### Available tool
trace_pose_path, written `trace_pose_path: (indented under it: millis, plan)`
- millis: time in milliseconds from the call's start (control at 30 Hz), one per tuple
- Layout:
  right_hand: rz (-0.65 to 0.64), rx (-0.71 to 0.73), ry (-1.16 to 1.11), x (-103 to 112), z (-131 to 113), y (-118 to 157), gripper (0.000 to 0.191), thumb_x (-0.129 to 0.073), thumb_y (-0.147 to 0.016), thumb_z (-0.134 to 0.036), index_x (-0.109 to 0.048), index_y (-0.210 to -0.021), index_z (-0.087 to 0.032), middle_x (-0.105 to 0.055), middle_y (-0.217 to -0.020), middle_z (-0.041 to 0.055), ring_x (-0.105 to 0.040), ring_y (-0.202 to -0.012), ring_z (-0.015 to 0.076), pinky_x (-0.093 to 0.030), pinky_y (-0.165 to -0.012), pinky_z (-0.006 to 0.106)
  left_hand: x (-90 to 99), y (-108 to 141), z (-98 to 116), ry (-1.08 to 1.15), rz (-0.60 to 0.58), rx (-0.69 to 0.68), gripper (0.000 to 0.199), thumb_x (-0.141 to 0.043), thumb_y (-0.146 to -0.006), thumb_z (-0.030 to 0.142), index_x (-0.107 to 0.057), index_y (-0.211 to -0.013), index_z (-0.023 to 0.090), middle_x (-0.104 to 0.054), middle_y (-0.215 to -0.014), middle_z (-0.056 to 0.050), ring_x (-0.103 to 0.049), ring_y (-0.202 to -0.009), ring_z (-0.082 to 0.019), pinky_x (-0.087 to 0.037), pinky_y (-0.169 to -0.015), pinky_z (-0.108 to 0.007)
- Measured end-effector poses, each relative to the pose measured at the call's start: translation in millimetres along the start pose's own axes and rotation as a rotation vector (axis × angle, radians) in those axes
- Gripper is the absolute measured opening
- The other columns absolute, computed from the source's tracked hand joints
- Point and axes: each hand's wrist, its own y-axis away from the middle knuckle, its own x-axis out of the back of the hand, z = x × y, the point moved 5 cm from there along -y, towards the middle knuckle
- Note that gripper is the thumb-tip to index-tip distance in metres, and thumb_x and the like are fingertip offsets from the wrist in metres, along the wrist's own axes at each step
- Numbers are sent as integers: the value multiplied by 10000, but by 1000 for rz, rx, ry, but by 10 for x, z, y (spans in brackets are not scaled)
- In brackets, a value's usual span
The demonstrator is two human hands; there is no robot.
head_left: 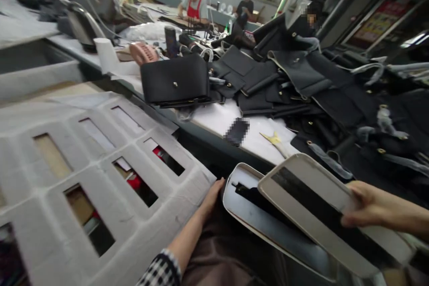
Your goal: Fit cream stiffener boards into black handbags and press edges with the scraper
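Observation:
At the lower right, my right hand (365, 205) grips a pale rounded-corner panel (308, 187) by its edge, thumb on the face. A wide black strip runs along the panel. It is tilted over a shallow pale tray (246, 178) with a raised rim and a shiny inner face; a dark piece shows inside. My left hand (214, 190) is closed against the tray's left end, its fingers mostly hidden behind the rim. Both pieces are above my lap, and their lower right ends are blurred.
A white-covered divider with rectangular openings (130, 219) fills the left. On the workbench lie black bags (174, 80) in a heap, a dark pixelated rectangle (237, 132), yellow-handled scissors (273, 138), a pink fan (143, 53) and a white roll (106, 56). Several people are further back.

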Motion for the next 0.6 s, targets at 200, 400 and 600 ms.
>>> trace_pose_path:
  millis: [200, 400, 600]
  plan:
    - [-353, -96, 18, -232, 13, -246, 214, -831, -611, -219, -711, -774, -152, -648, -699, -19, -548, -584, 88, -423, -523, 155, 43, -1, -24, -6, 58, 16, 525, -719, -743, 587, -716, -1019, 141, -735, -962, -93, -613, -1077, -334, -451, -970, -420]
    - [-626, -98, -29, -654, -31, -563, 337, -853, -570, -257, -708, -838, -112, -691, -788, -3, -586, -635, 109, -479, -584, 171, 72, -67, -55, 0, 51, 25, 530, -729, -734, 578, -708, -1061, 161, -728, -1035, -76, -601, -1117, -325, -442, -994, -405]
    - [-689, -169, -164, -994, 206, -813, 486, -867, -527, -288, -693, -947, -117, -688, -816, 6, -589, -631, 110, -460, -543, 170, 78, -114, -97, 28, 58, 39, 537, -725, -739, 573, -695, -1083, 161, -714, -1086, -77, -579, -1160, -322, -407, -1034, -402]
